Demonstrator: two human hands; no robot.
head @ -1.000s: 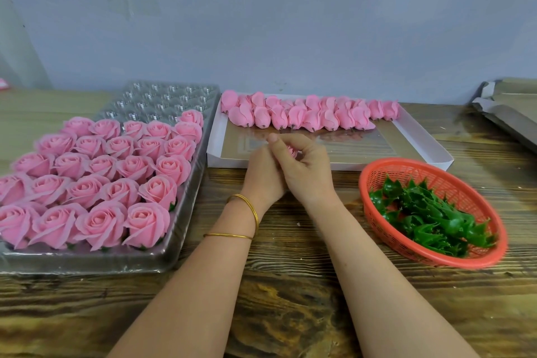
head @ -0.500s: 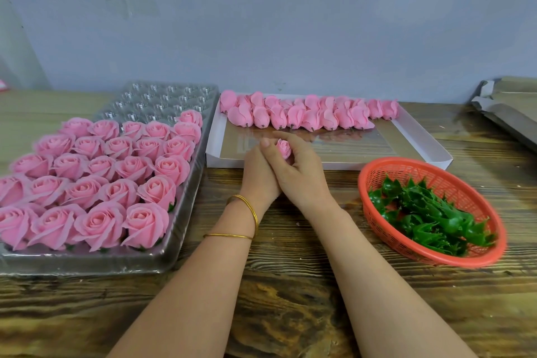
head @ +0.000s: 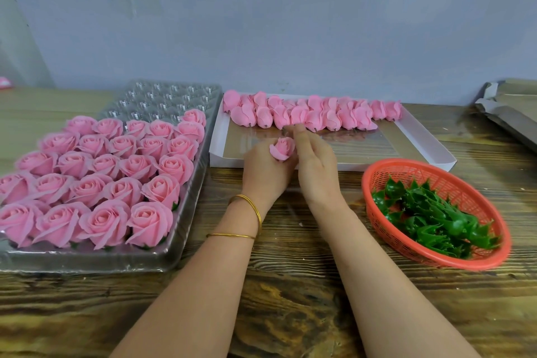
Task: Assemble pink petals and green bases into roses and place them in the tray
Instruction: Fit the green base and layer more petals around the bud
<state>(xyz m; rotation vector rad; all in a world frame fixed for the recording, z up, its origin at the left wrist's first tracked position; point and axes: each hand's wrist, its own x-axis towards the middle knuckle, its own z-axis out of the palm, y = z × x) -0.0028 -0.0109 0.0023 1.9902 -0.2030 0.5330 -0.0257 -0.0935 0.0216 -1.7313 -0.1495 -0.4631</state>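
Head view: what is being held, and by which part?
The left hand grips a pink rose by its lower end; the right hand lies against its side, grip unclear.

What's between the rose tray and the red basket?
Head view: the left hand holding a pink rose, the right hand beside it, wooden table beneath; white box just behind.

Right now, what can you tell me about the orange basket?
The orange basket is a shallow round bowl of plastic-looking mesh with a smooth thick rim. It sits flat on the wooden table, on the person's right, just in front of the white box. A pile of shiny green bases lies inside. Nobody is touching it.
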